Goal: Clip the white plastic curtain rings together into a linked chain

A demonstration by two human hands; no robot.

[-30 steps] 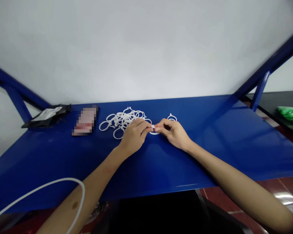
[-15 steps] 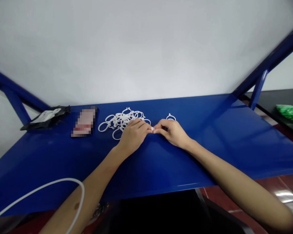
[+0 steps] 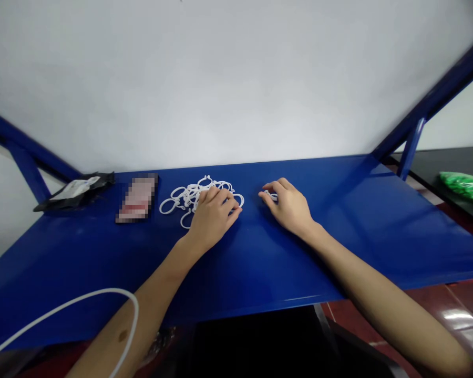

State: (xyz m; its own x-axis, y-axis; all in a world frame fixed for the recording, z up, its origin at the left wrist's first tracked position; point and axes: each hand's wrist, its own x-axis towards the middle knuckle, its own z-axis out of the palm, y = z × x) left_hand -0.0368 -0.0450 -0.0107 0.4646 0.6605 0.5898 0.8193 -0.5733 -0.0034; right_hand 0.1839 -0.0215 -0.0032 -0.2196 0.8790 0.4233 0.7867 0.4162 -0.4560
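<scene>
A pile of white plastic curtain rings (image 3: 167, 206) with small knobs and eyelets lies on the blue table. My left hand (image 3: 213, 212) rests over the right side of this pile, fingers loosely curved and apart, and covers part of it. Beside its fingertips shows the edge of one ring; I see nothing gripped. To the right, my right hand (image 3: 289, 207) hovers low at the table with thumb and forefinger apart. A white ring (image 3: 272, 197) shows in that gap, partly hidden by the hand.
A black plastic packet with a white label (image 3: 76, 188) and a phone-like object, blurred out (image 3: 137, 198), lie at the left. A white cable (image 3: 82, 293) loops over my left forearm. Blue braces (image 3: 412, 142) flank the table. Right, a green bag (image 3: 465, 186) lies on a dark surface.
My hands have come apart; they were pinching a small white part together. The left hand moved left over the pile, the right moved right to the separate ring, its fingers now spread.
</scene>
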